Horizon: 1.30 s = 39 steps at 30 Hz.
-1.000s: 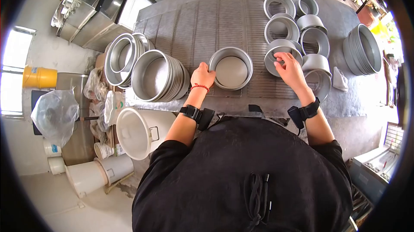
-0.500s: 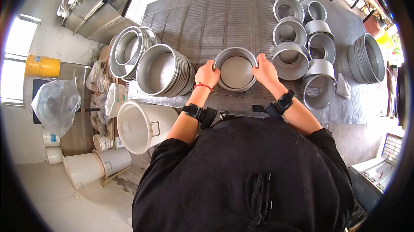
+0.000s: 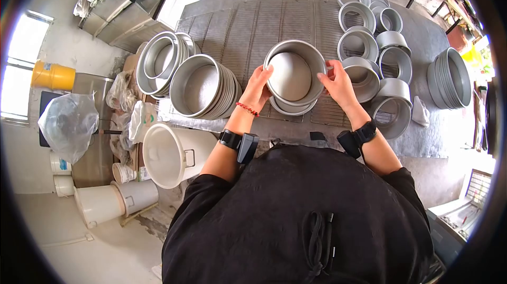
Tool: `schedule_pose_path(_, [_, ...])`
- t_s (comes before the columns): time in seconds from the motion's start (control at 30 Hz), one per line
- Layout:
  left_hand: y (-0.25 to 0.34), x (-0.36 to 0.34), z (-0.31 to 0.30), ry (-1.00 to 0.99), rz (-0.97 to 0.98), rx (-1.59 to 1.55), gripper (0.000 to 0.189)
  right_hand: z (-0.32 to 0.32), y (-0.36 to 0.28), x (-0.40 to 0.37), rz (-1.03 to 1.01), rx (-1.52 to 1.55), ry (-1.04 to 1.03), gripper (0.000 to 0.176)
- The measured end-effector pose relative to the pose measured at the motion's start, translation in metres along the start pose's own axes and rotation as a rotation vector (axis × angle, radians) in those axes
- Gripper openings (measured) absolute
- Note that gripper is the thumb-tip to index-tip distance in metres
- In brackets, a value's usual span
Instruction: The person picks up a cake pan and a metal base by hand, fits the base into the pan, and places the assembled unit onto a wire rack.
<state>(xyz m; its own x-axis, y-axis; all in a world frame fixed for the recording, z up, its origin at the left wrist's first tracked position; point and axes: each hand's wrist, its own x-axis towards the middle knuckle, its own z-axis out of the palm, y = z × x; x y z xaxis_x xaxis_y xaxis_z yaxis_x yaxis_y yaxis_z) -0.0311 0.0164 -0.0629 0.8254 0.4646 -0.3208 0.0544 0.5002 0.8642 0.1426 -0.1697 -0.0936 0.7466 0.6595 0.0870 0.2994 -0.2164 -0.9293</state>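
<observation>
Between my hands a round metal cake pan (image 3: pixel 290 76) is lifted and tilted, its inside facing me. The fingers of my left hand (image 3: pixel 257 87) go round its left side, the thumb on the rim. On the opposite side my right hand (image 3: pixel 337 82) grips the pan with thumb and fingers. Partly hidden below it, another pan (image 3: pixel 293 109) rests on the table. To the left of my left hand lies a tilted nested stack of pans (image 3: pixel 196 86). Several pans on their sides (image 3: pixel 362 72) are close to my right hand.
A wire rack (image 3: pixel 253 20) covers much of the metal table (image 3: pixel 430 131). More nested pans stand at the far left (image 3: pixel 158 59) and far right (image 3: pixel 450 79). A crumpled whitish piece (image 3: pixel 420 112) lies at right. Below the table's left edge is a large white bin (image 3: pixel 166 154).
The pan in my hands has risen and tilted toward me, showing another pan under it. Both hands have shifted their grip on its sides.
</observation>
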Motion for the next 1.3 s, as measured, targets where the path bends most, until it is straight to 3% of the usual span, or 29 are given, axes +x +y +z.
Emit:
schedule_pose_path(0.03, [0.001, 0.0, 0.004, 0.051, -0.001, 0.042, 0.075, 0.001, 0.0, -0.001, -0.096, -0.169, 0.078, 0.04])
schedule_pose_path(0.13, [0.001, 0.001, 0.014, 0.122, 0.047, 0.268, 0.078, -0.01, -0.033, -0.01, -0.173, -0.219, 0.168, 0.049])
schedule_pose_path(0.3, [-0.005, 0.006, 0.035, -0.008, 0.281, 0.394, 0.08, -0.012, -0.056, -0.02, -0.288, -0.102, -0.147, 0.058])
schedule_pose_path(0.53, [0.005, 0.002, 0.047, -0.061, 0.239, 0.539, 0.074, -0.012, -0.063, -0.023, -0.421, -0.247, -0.142, 0.066])
schedule_pose_path(0.73, [0.001, 0.002, 0.049, -0.052, 0.179, 0.408, 0.074, -0.01, -0.064, -0.021, -0.481, -0.312, -0.071, 0.062])
schedule_pose_path(0.83, [0.001, 0.002, 0.049, 0.04, 0.125, 0.385, 0.074, -0.009, -0.064, -0.023, -0.42, -0.254, -0.119, 0.062])
schedule_pose_path(0.93, [0.001, 0.003, 0.049, 0.129, 0.118, 0.322, 0.071, -0.01, -0.066, -0.028, -0.234, -0.263, -0.281, 0.069])
schedule_pose_path(1.07, [0.002, 0.001, 0.052, 0.129, 0.127, 0.382, 0.075, -0.005, -0.05, -0.027, -0.288, -0.289, -0.323, 0.083])
schedule_pose_path(1.3, [-0.01, 0.003, 0.05, 0.13, 0.098, 0.407, 0.082, -0.001, -0.04, -0.025, -0.151, -0.225, -0.374, 0.092])
